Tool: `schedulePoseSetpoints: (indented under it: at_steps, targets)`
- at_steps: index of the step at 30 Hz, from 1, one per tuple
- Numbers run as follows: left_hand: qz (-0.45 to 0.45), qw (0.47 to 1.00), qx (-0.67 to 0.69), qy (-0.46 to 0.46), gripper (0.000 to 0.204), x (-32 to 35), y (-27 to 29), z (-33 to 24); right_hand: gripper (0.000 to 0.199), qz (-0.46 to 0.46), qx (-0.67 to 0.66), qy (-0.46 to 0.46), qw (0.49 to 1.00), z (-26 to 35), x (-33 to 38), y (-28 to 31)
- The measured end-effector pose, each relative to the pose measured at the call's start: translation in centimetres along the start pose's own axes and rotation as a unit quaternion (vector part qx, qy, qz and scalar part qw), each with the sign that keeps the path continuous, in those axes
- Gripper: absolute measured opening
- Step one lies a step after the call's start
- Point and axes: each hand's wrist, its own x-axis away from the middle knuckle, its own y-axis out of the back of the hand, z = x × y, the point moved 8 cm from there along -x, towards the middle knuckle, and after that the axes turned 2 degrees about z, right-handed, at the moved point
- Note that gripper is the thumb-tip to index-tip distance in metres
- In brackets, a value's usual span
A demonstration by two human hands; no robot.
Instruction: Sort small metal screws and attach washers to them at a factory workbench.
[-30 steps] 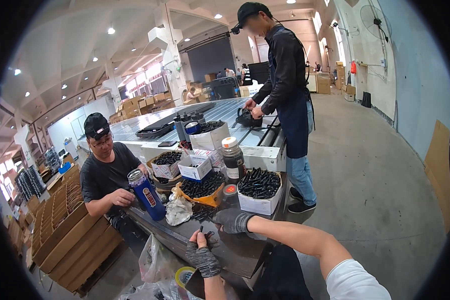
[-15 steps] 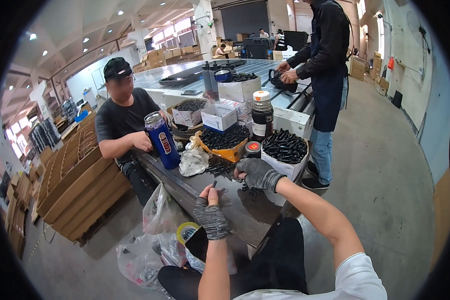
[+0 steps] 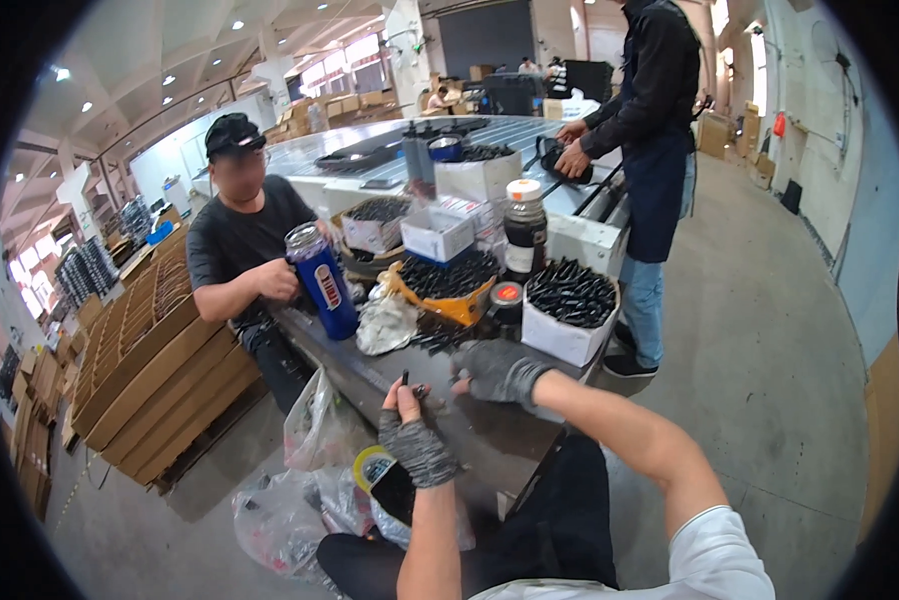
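Over the near edge of the dark workbench [image 3: 450,420], my left hand [image 3: 417,442], in a grey fingerless glove, pinches a small black rod-shaped part [image 3: 406,379] upright between thumb and fingers. My right hand [image 3: 502,371], gloved alike, hovers a little to the right with its fingers curled in; whatever they hold is too small or blurred to make out. Beyond the hands, loose black parts [image 3: 432,338] lie in front of a yellow-rimmed container [image 3: 460,308] heaped with black pieces. A white box [image 3: 570,341] of similar black parts stands beyond my right hand.
A blue tumbler [image 3: 322,285], white rag [image 3: 388,325], dark jar [image 3: 525,235] and small red-topped tin [image 3: 508,300] crowd the bench. One co-worker [image 3: 255,240] sits at left; another person [image 3: 655,150] stands far right. Plastic bags [image 3: 290,520] and a yellow tape roll [image 3: 370,462] are below.
My right hand has drawn back from the loose parts, moving left and nearer toward my left hand. My left hand, still pinching the black part, has shifted slightly left.
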Motion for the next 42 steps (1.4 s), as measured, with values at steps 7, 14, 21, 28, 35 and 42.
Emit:
schedulePoseSetpoints:
  at_steps: [7, 14, 21, 28, 35, 42]
  targets:
    - [0.027, 1.000, -0.005, 0.015, 0.026, 0.4, -0.5, -1.1, 0.021, 0.009, -0.044, -0.012, 0.999, -0.2, -2.4, -1.7]
    - [0.038, 0.998, -0.045, -0.024, 0.030, 0.2, -0.5, -0.8, 0.021, -0.001, -0.065, 0.039, 0.997, 0.2, -2.6, -2.2]
    - [0.039, 0.998, 0.000, 0.052, 0.027, 0.7, -0.9, -0.5, 0.021, -0.034, -0.517, -0.025, 0.855, 1.3, 0.1, 3.5]
    - [0.046, 0.997, -0.066, 0.001, 0.025, 0.9, -1.6, -1.5, 0.030, -0.031, -0.481, 0.000, 0.876, 2.8, -0.2, 1.9]
    - [0.048, 0.994, -0.094, 0.005, 0.027, 0.9, -1.4, -1.7, 0.030, -0.027, -0.464, -0.038, 0.885, 2.3, -0.3, 1.8]
    - [0.047, 0.992, -0.120, -0.015, 0.028, 0.9, -1.0, -1.5, 0.029, -0.163, -0.339, 0.039, 0.926, 4.3, 0.8, 3.1]
